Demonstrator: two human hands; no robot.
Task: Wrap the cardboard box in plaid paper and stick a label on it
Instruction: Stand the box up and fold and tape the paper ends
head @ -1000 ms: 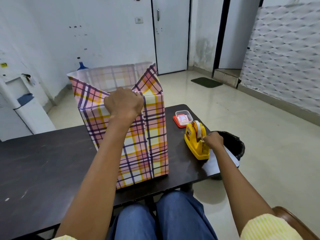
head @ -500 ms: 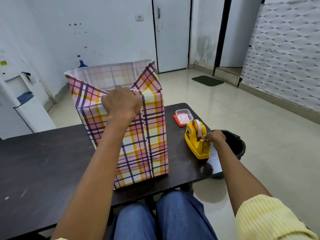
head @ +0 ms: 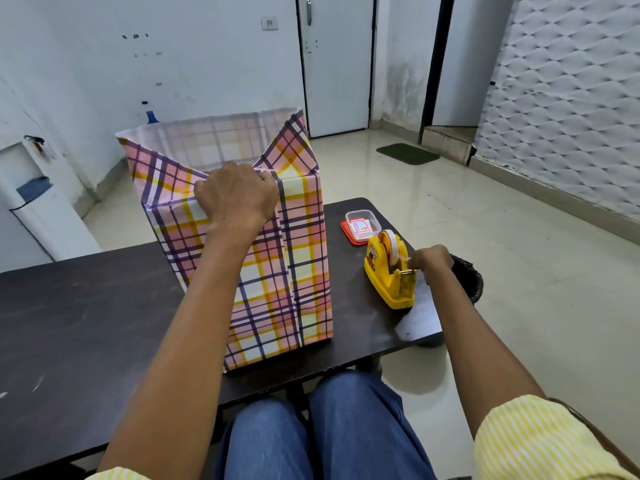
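Your left hand (head: 237,194) hasn't moved: its fingers stay clenched on the plaid paper (head: 162,174) fold atop the cardboard box (head: 298,265), which stands upright mid-tabletop (head: 86,306). A label tub (head: 362,225) sits behind the yellow dispenser (head: 389,282). Your right hand (head: 431,261) has risen slightly, its fingers pinching tape (head: 391,244) at the cutter, likely drawing a strip to seal that fold. The raised flaps still need folding.
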